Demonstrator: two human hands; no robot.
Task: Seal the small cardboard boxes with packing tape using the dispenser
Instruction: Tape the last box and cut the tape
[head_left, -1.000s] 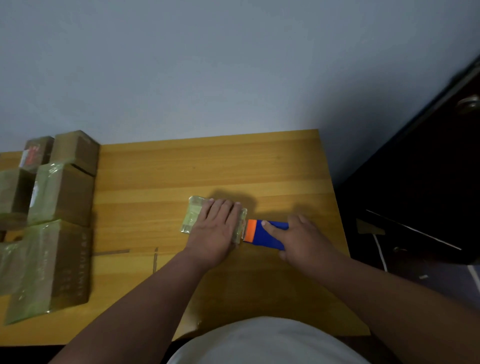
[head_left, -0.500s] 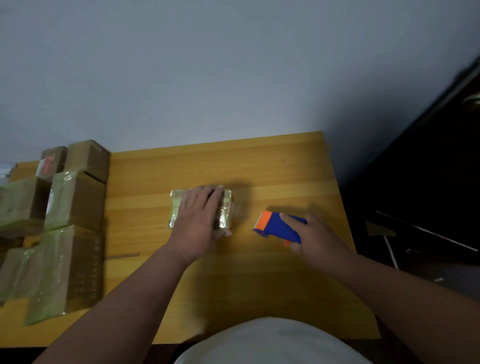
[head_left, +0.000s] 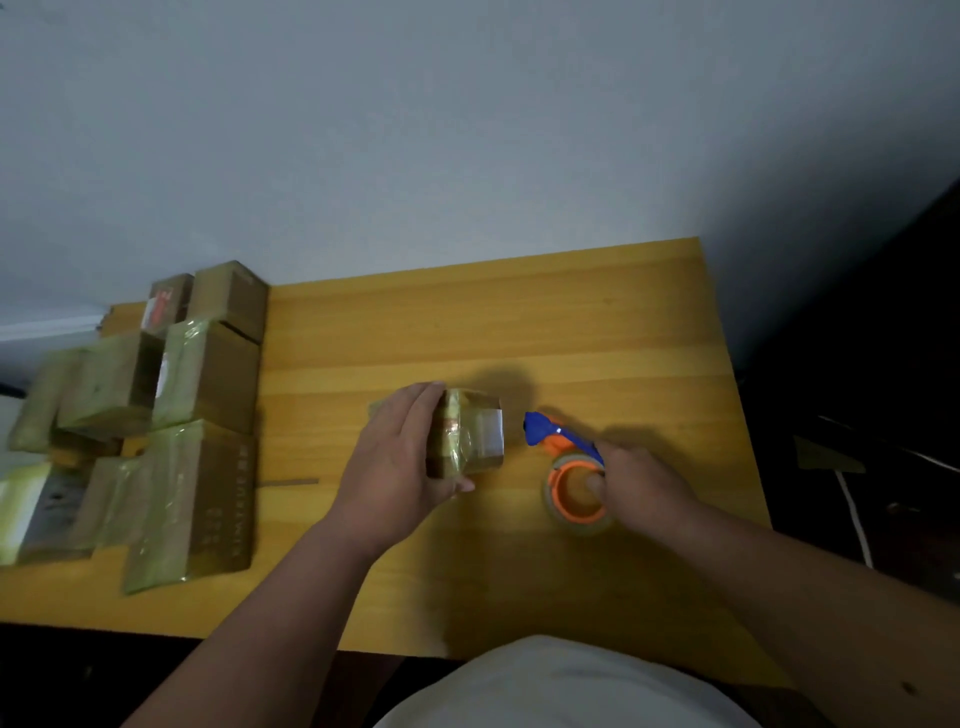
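At the far left of the bench (head_left: 597, 322) sits a cluster of taped boxes (head_left: 197, 467), stacked and touching one another, many wrapped in glossy greenish tape. A thin dark strip (head_left: 293, 482) lies on the wood between that pile and the middle.

In the middle, the left hand (head_left: 400, 467) grips the small box (head_left: 467, 439), fingers (head_left: 415, 410) curled over its far side and thumb at the near lower corner, tipping it up on edge. The box looks light and stiff, already shiny with tape, so it is likely slippery; it is best held across two opposite cardboard faces, away from any sticky tape edge.

Just to its right, apart from the box, the right hand (head_left: 641, 480) holds the tape dispenser (head_left: 563, 457): fingers wrapped on the blue handle, one fingertip showing inside the orange core of the roll (head_left: 576, 493). The roll seems to rest on the bench. The cutter end points toward the box and is best kept clear of skin.
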